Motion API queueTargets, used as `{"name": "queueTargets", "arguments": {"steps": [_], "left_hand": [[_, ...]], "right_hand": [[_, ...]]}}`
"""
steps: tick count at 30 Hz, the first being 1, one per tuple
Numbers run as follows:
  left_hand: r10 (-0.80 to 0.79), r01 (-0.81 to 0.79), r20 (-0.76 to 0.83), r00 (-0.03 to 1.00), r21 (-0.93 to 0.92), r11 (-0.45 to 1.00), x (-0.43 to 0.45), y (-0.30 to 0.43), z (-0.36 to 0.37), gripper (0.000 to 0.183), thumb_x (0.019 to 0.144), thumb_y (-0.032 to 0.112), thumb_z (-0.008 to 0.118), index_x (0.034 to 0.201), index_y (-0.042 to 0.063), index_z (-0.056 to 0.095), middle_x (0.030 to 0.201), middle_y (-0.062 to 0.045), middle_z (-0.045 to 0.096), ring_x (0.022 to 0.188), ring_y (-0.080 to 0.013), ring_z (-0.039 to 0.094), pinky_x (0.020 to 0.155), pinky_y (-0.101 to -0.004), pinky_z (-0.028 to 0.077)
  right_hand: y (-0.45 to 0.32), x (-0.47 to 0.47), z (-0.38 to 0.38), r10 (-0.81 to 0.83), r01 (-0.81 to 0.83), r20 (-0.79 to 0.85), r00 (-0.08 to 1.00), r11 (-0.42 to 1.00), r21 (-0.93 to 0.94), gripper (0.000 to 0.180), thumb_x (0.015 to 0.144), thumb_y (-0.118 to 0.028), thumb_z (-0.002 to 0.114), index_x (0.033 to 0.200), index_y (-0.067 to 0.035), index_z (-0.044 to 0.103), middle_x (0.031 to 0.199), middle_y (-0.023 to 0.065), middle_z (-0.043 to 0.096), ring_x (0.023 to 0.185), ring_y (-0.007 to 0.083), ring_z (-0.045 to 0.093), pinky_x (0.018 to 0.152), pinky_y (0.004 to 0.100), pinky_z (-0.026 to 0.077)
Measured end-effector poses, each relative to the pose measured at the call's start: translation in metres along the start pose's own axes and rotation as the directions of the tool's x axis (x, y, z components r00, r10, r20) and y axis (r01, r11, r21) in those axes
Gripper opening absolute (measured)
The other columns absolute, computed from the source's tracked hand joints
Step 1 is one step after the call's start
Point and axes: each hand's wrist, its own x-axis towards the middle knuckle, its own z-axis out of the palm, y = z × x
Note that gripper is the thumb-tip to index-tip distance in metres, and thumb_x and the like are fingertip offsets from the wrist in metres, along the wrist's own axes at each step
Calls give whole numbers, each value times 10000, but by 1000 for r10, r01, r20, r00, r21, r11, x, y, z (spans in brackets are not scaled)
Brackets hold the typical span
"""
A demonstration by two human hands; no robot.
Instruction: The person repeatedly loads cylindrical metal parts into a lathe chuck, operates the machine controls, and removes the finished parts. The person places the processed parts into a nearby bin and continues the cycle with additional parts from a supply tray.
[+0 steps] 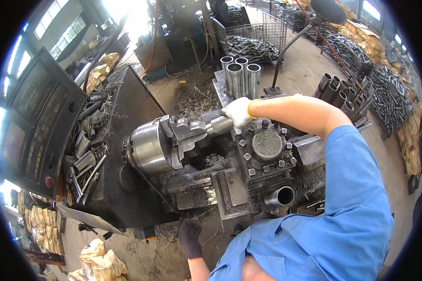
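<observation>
My right hand (238, 111), in a white glove with a yellow cuff, grips a bright metal tube (219, 125). The tube's other end sits at the stepped jaws (187, 130) of a lathe chuck (150, 145); whether the jaws clamp it cannot be told. Just below and right of that hand is the square tool post (266, 144) with its several bolts. My left hand (189, 235), in a dark glove, hangs low near the front lower corner of the headstock (123, 189). Its fingers look partly curled, and what they touch is hidden. One short tube (284, 196) rests on the carriage near my body.
Several tubes (242, 79) stand upright behind the tool post, beside a lamp on a bent arm (285, 52). A control panel (38, 130) rises at left. Wrenches (91, 175) and scrap lie atop the headstock. More tubes (341, 91) stand at right; a wire basket (256, 42) is behind.
</observation>
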Motion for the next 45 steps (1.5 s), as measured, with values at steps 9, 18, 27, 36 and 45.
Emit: {"name": "queueTargets", "arguments": {"steps": [9, 18, 27, 36, 45], "left_hand": [[-208, -74, -521, 828, -469, 880, 4, -27, -105, 447, 1028, 538, 658, 1159, 111, 676, 987, -76, 713, 875, -251, 690, 809, -441, 582], [-334, -21, -344, 878, -723, 690, 17, 17, -165, 537, 1049, 675, 522, 823, 188, 532, 643, 42, 410, 557, -161, 378, 583, -358, 378], [-214, -27, -410, 886, -507, 861, 30, 12, -176, 420, 1070, 548, 549, 798, 230, 514, 634, 60, 419, 530, -100, 406, 537, -318, 381], [949, -263, -239, 204, 921, 288, -14, 181, -127, 462, 1105, 312, 623, 1416, -29, 599, 1166, -178, 714, 1048, -327, 686, 948, -434, 549], [755, 114, -165, 634, 986, 120, 162, 452, -127, 768, 1071, 546, 433, 1727, 232, 185, 1404, -253, 688, 1218, -501, 694, 1069, -586, 504]], "right_hand": [[-23, 40, 16, -39, 16, 76, 996, 959, 282, 607, 772, -427, 859, 1185, 4, 751, 1106, 219, 784, 989, 323, 763, 893, 438, 605], [-30, 58, 12, -93, 63, 76, 993, 942, 329, 505, 710, -255, 870, 1119, 14, 743, 987, 176, 776, 933, 292, 745, 840, 440, 592], [-47, 4, -13, -62, 118, -259, 964, 971, 207, 825, 830, -425, 747, 1506, 10, 558, 1349, 240, 714, 1210, 368, 711, 1014, 441, 579], [-88, -244, 38, 557, 222, -590, 584, 589, 777, 471, 962, 18, 683, 1429, 37, 625, 1354, 159, 723, 1248, 229, 704, 1108, 361, 557], [-125, -337, 140, 806, 38, -476, 352, 496, 868, 372, 924, 59, 681, 1296, 46, 708, 1170, 124, 778, 1068, 187, 731, 966, 331, 582]]}}
